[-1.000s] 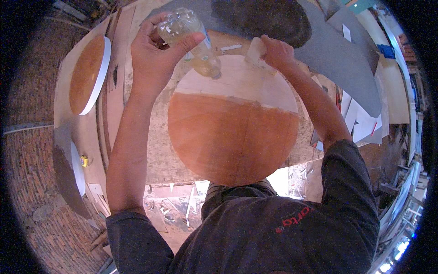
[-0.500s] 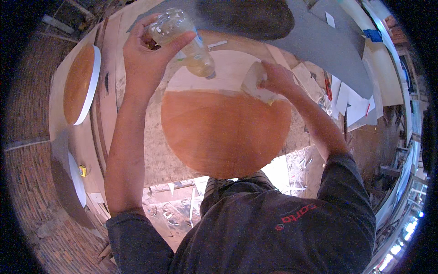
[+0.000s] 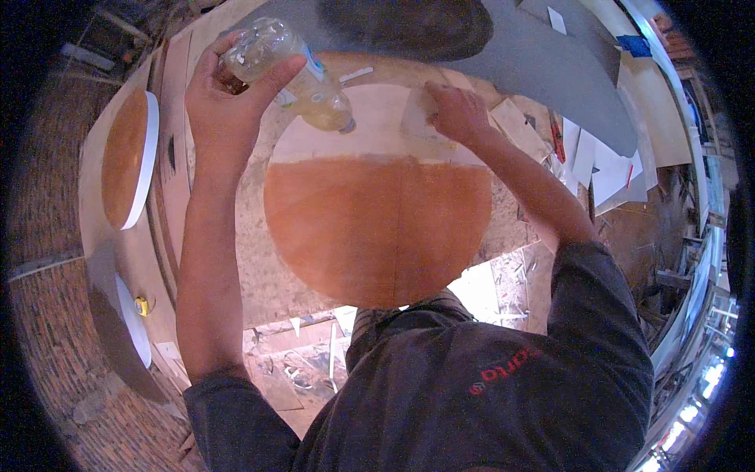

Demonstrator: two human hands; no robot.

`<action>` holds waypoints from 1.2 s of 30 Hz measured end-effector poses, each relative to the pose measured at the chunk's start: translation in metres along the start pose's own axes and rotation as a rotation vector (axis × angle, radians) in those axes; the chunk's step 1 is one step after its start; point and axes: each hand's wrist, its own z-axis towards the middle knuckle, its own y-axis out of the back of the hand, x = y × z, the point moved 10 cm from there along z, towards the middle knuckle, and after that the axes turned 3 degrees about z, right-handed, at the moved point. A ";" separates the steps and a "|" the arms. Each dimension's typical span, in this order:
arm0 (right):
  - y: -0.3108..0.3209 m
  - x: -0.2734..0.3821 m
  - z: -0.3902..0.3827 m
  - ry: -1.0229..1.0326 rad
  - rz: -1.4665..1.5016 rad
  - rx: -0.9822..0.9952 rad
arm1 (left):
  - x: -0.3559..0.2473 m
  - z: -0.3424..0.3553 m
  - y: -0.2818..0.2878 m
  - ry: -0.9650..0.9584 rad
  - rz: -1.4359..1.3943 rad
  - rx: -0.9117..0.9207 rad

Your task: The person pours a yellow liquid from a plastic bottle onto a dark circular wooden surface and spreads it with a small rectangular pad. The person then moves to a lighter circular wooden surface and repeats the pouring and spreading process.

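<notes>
My left hand (image 3: 228,98) is wrapped round a clear plastic bottle (image 3: 271,51) holding yellowish liquid. The bottle is tilted, its narrow end pointing down and right above the far part of a round board (image 3: 377,228). Most of that board, on the near side, is orange-brown; its far part is pale, and the border runs nearly straight across. At the far right of the board, my right hand (image 3: 462,114) grips a pale, thin flat piece (image 3: 418,118) resembling a spreader. This piece lies over the pale part, its lower edge close to the orange-brown border.
Beyond the board lies a grey sheet (image 3: 543,86) with a dark rounded patch. A white-edged orange-brown piece (image 3: 130,161) and a yellow tape measure (image 3: 141,306) are at the left. White offcuts (image 3: 609,175) and a red tool (image 3: 558,140) lie right. Scraps litter the floor (image 3: 295,370).
The flat piece in my right hand has moved away from me and a little left, onto the pale part. My left hand and the tilted bottle have shifted slightly left. The view has shifted a little.
</notes>
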 end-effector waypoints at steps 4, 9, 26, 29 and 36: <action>0.014 -0.019 0.032 -0.111 -0.007 0.033 | -0.008 -0.002 0.000 -0.004 -0.034 -0.022; 0.027 -0.041 0.054 -0.082 -0.080 -0.125 | -0.019 0.000 0.004 -0.056 0.004 -0.037; 0.024 -0.039 -0.068 -0.287 0.089 0.120 | -0.027 0.002 -0.013 -0.055 0.094 0.015; 0.014 -0.007 -0.080 -0.196 0.122 0.218 | -0.028 0.002 -0.013 -0.084 0.097 0.015; 0.013 -0.048 -0.046 -0.211 0.009 0.036 | -0.014 0.007 -0.014 -0.072 -0.012 0.017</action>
